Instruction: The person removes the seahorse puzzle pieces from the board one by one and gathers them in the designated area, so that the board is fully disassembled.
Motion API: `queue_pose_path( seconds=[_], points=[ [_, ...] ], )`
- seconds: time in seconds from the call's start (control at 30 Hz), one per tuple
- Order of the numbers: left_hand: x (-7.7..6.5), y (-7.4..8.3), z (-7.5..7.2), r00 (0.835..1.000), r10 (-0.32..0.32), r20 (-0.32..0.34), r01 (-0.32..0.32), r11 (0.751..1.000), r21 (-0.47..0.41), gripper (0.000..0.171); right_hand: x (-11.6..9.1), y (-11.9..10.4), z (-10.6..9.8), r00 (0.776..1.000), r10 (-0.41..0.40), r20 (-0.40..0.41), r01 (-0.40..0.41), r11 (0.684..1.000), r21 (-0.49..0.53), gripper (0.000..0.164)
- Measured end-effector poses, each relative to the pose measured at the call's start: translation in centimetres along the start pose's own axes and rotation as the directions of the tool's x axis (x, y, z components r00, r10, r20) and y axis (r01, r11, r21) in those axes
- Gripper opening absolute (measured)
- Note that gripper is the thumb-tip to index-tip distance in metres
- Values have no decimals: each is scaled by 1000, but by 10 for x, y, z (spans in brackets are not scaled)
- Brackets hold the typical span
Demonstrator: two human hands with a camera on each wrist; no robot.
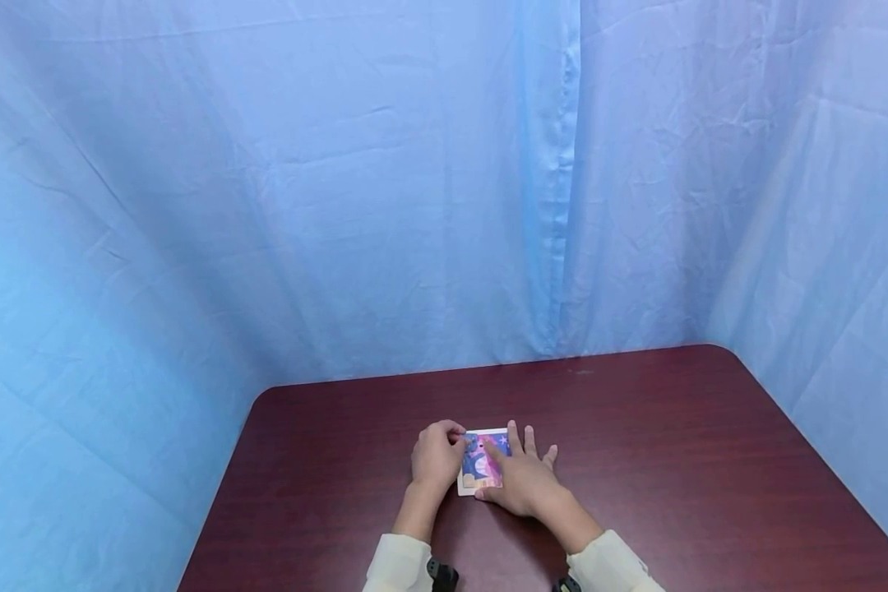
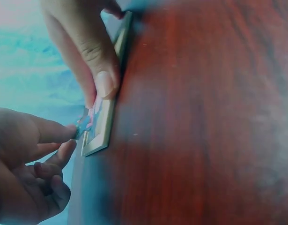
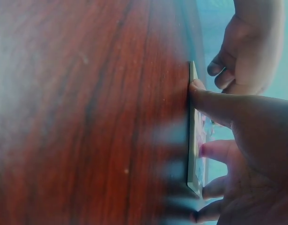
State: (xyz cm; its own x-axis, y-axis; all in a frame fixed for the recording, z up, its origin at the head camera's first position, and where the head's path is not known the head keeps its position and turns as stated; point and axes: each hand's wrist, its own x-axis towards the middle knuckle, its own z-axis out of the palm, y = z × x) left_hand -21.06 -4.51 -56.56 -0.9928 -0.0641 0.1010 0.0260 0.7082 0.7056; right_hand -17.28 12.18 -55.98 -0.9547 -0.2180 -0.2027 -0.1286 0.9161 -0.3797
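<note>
A small picture puzzle [image 1: 477, 475] in a pale, shallow tray [image 2: 105, 129] lies flat on the table, printed in blue, purple and pink. Beside its upper left corner, my left hand [image 1: 435, 455] pinches a small blue puzzle piece [image 2: 82, 127] between thumb and finger, at the picture's edge. Whether the piece is seated or lifted I cannot tell. My right hand [image 1: 527, 481] lies spread over the right side. Its thumb rests on the tray's near edge, its index finger touches the picture, and the other fingers reach past the far right corner.
A dark red-brown wooden table [image 1: 673, 460] with rounded far corners extends around the puzzle. Light blue curtains [image 1: 385, 205] hang behind it and along both sides. Dark wrist straps [image 1: 442, 574] show by the pale sleeves at the bottom.
</note>
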Motion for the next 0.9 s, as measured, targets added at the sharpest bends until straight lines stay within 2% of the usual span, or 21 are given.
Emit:
queue_pose_path(
  seconds=[0.1, 0.23, 0.57, 0.9],
  points=[
    [2, -2, -2, 999, -26, 21, 27, 997, -75, 2, 0, 0, 0, 1000, 2, -1, -2, 1000, 3, 87],
    [4, -4, -4, 996, -79, 51, 85, 988, -132, 7, 1, 0, 1, 1000, 4, 4, -4, 1000, 7, 87],
    [6, -11, -13, 991, -123, 44, 128, 981, -147, 11, 2, 1, 3, 1000, 14, 8, -14, 1000, 12, 86],
    [6, -20, -32, 986, -165, 24, 166, 979, -121, 10, 0, 0, 2, 1000, 4, -11, -4, 1000, 13, 87]
  ],
)
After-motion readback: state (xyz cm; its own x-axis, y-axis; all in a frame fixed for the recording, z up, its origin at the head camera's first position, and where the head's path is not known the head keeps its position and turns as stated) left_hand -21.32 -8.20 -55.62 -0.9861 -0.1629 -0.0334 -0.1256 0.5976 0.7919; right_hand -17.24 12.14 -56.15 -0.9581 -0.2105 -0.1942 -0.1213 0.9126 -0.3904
